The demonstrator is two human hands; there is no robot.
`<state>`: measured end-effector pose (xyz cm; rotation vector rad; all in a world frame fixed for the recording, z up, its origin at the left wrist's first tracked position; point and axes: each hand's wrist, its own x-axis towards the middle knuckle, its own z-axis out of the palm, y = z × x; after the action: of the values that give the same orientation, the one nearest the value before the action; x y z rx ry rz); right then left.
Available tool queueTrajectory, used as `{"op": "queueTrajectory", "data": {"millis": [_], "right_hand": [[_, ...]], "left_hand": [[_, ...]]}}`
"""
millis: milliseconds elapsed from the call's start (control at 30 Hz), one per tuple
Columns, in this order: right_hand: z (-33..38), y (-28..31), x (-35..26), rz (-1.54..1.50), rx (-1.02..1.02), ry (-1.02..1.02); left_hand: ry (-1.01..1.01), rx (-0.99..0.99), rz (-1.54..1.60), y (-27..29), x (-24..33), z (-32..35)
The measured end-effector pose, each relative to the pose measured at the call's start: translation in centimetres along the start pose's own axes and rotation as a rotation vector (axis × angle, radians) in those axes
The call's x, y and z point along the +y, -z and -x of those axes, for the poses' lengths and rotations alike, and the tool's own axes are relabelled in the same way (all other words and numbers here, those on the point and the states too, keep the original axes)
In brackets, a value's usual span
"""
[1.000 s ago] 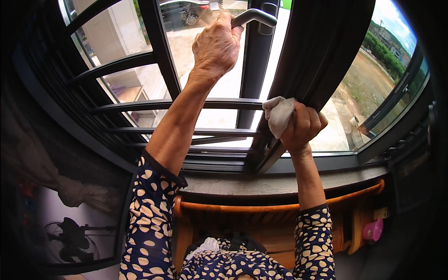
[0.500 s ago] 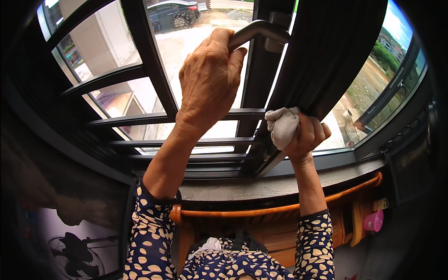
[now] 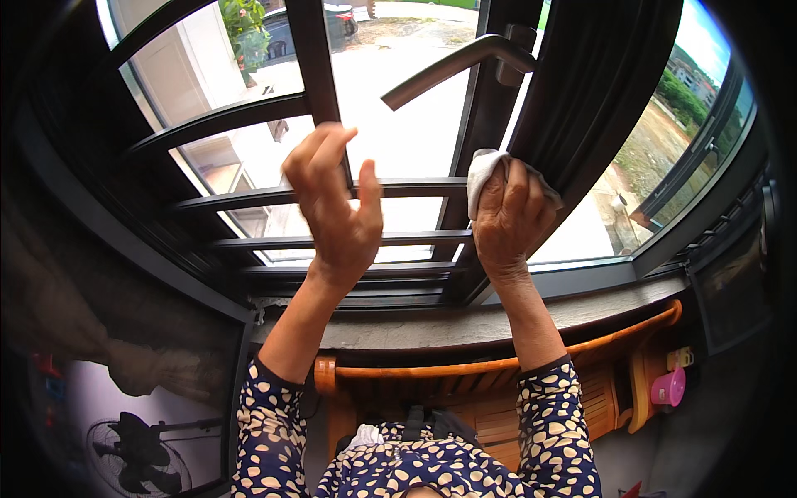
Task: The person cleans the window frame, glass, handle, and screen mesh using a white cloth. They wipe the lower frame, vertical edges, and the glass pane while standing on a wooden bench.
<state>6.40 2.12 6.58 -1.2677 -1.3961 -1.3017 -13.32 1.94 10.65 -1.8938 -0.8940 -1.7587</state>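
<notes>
A pale cloth lies under my right hand, whose fingers press it against the dark upright of the window frame. My left hand is raised in front of the window bars, fingers apart and somewhat blurred, holding nothing. Above it, the dark metal window handle slants down to the left from its mount, touched by neither hand.
Below the window runs a rough grey sill. A wooden bench stands close under it, with a pink container at its right end. At lower left is a black fan. Outside, a dark car is parked.
My left hand has let go of the window handle and dropped lower. The right hand has turned, and the cloth that was bunched up is now pressed flatter against the frame.
</notes>
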Motion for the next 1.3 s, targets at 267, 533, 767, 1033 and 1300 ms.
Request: {"op": "queueTrajectory", "data": {"millis": [267,533,767,1033,1300], "right_hand": [[-2.4,0.5,-6.2,-0.425,-0.268,0.107],[0.8,0.8,-3.1,-0.460,-0.165,0.054],[-1.9,2.4,2.4,-0.146,0.005,0.093],[-5.0,1.7,4.9,0.330,0.084,0.231],[-0.5,3.1,3.9,0.296,-0.148,0.287]], "left_hand": [[0.189,-0.123,-0.340,2.6,-4.2,5.4],[0.056,-0.330,-0.557,3.4,-4.7,5.6],[0.047,-0.386,-0.587,3.3,-4.4,5.1],[0.025,-0.394,-0.626,2.9,-5.5,5.8],[0.036,-0.389,-0.587,2.7,-5.6,5.9]]}}
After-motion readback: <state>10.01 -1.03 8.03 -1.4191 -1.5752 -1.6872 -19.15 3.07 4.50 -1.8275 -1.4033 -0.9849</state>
